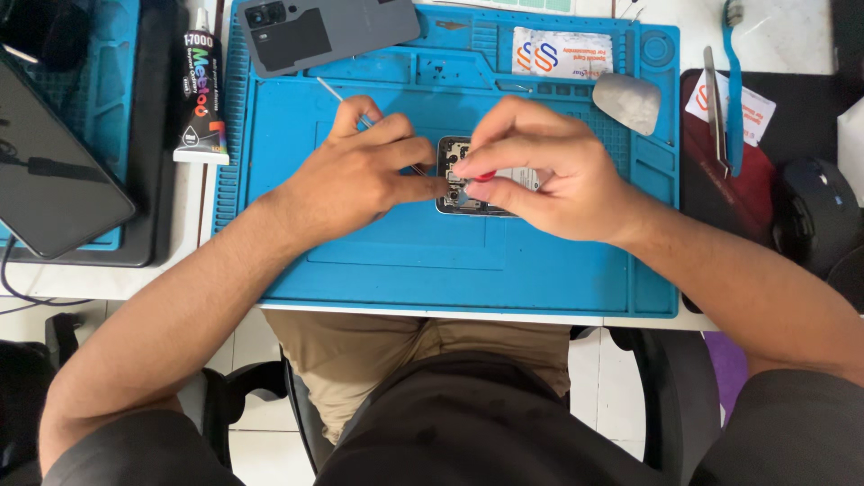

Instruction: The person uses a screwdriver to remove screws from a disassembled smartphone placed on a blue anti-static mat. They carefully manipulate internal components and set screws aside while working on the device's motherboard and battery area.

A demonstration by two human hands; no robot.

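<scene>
Right grip (540,175) pinching red tool (484,176), over opened phone (468,184), left hand (360,175) alongside

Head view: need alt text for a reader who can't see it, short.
Two bare hands, left hand and right hand, meet over an opened phone on a blue work mat; the left holds a thin tool, the right pinches something small and red. A grey phone back cover lies at the mat's top, a glue tube to its left.

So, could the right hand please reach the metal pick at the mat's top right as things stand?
Probably yes: the metal pick lies bare on the mat, just beyond the right hand, with nothing between them, though that hand pinches a red tool.
</scene>
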